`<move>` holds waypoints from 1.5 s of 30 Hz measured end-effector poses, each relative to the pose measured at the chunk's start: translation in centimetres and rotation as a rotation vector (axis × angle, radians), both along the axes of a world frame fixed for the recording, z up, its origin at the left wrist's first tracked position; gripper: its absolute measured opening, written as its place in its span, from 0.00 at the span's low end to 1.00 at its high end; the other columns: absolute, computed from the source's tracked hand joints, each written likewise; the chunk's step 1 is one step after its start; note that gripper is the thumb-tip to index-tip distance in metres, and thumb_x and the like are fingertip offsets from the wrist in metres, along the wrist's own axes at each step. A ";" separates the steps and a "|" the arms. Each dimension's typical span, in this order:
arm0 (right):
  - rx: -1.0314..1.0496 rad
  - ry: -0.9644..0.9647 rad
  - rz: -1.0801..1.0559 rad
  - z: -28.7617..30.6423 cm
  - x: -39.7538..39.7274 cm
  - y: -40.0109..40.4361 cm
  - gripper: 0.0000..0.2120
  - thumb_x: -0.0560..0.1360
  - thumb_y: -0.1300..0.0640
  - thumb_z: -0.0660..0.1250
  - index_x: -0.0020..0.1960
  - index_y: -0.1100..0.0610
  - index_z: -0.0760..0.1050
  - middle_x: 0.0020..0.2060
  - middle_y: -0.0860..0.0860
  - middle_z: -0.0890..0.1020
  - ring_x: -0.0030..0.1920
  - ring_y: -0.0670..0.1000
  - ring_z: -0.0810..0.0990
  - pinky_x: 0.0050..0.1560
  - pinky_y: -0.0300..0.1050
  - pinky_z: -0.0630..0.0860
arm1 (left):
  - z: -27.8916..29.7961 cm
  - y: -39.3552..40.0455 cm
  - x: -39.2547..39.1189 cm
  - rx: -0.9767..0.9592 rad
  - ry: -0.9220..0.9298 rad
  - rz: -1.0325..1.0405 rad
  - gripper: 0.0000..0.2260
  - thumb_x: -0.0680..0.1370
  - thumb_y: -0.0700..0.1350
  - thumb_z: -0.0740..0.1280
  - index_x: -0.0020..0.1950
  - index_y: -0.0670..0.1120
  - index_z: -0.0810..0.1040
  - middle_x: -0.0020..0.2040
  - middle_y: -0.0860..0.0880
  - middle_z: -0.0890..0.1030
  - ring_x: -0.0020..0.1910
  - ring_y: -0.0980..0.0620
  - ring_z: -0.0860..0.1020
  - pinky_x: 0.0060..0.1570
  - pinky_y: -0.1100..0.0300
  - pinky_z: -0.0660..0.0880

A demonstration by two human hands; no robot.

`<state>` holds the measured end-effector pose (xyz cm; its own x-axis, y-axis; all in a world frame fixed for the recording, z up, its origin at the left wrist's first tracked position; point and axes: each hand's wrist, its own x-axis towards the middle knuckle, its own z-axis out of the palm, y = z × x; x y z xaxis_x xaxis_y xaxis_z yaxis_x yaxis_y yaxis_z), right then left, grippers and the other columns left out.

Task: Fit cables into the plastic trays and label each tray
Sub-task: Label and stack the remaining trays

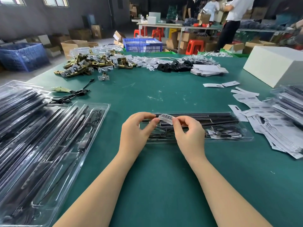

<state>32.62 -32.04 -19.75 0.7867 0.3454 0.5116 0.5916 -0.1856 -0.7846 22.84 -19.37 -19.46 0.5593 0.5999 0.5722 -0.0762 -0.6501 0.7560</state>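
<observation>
Hidden parts: the left end of the clear tray (229,136) is covered by both hands; the printed text on the barcode label (166,118) cannot be read.
Cut off: the tray stack (41,145) at the table's left edge and the stack (288,102) at its right edge are cropped by the frame.
Left hand (136,130): the label's left end is pinched between thumb and fingertips.
Right hand (188,133): the label's right end is pinched, the other fingers curled.
Label: held curved just above the tray, over its left part.
Tray: laid flat near the middle of the green table (164,185); black rods fill its far compartment, coiled black cable (226,133) its near one.
Left stack: clear trays loaded with black rods and cables.
Loose labels (262,122): heaped between the tray and the right stack.
Far edge: brass hardware (91,64) is piled at the left, a white box (275,64) at the right corner.
</observation>
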 end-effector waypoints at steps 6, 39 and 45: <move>-0.051 -0.078 0.006 0.0 -0.2 0.0 0.05 0.77 0.55 0.68 0.44 0.53 0.81 0.39 0.44 0.82 0.46 0.51 0.78 0.50 0.49 0.74 | -0.3 0.0 0.2 -0.009 0.053 0.015 0.04 0.74 0.49 0.73 0.42 0.58 0.79 0.43 0.64 0.81 0.49 0.63 0.77 0.51 0.74 0.68; -0.029 0.072 0.071 -0.3 0.8 -0.4 0.05 0.75 0.51 0.70 0.41 0.46 0.79 0.37 0.40 0.82 0.42 0.39 0.78 0.46 0.35 0.74 | -0.9 -0.1 0.6 -0.186 0.141 -0.077 0.07 0.76 0.48 0.70 0.39 0.57 0.77 0.37 0.64 0.80 0.39 0.64 0.77 0.43 0.73 0.69; -0.083 0.111 0.050 -0.6 0.6 -0.1 0.07 0.77 0.50 0.67 0.41 0.49 0.77 0.36 0.45 0.83 0.42 0.45 0.80 0.46 0.41 0.74 | -0.7 -0.5 0.4 -0.146 0.204 0.008 0.06 0.76 0.50 0.70 0.39 0.56 0.78 0.38 0.60 0.81 0.41 0.61 0.78 0.41 0.72 0.71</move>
<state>33.22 -32.12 -20.34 0.8178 0.4228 0.3905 0.5122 -0.2253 -0.8288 23.27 -19.83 -20.21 0.6489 0.6731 0.3546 0.0926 -0.5325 0.8414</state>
